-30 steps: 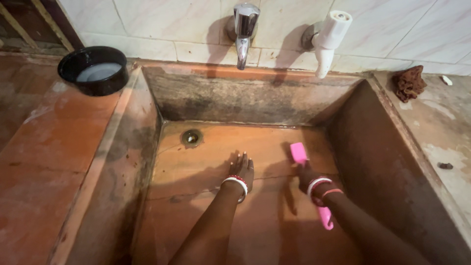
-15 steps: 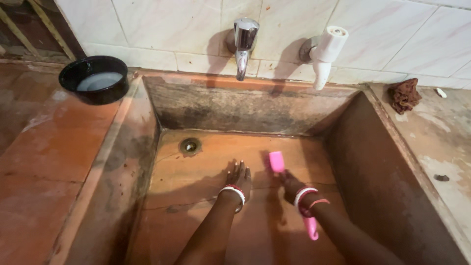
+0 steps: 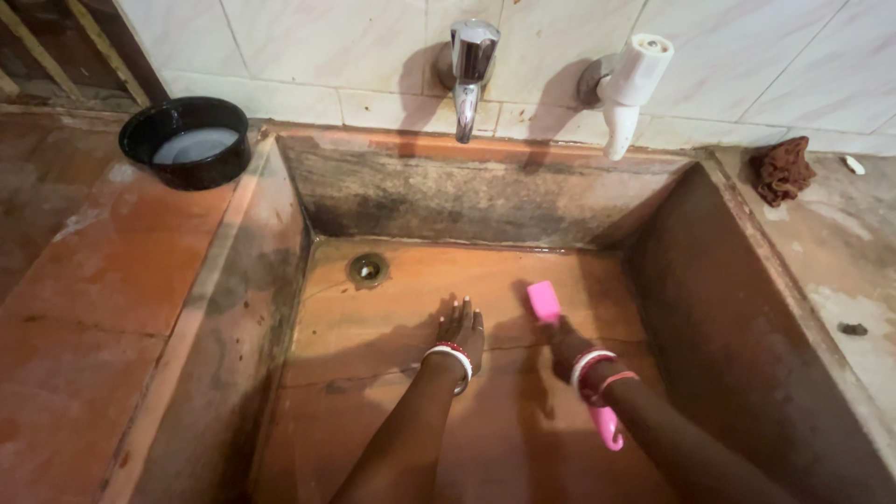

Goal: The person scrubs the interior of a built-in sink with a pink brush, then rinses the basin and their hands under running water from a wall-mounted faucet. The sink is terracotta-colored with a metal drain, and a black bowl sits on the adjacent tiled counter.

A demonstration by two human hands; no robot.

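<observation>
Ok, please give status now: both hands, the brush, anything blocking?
Left hand flat on sink floor. Right hand shut on pink brush, head down. Drain apart, nothing blocking.

Right hand [image 3: 567, 343] hides pink brush [image 3: 544, 302] handle middle

The right hand [image 3: 567, 345] with the pink brush [image 3: 544, 302] now sits slightly to the right of where it was half a second ago, after swinging in toward the left hand [image 3: 461, 329] from a spot farther right a second ago. The brush head lies farther from the left hand again.
</observation>
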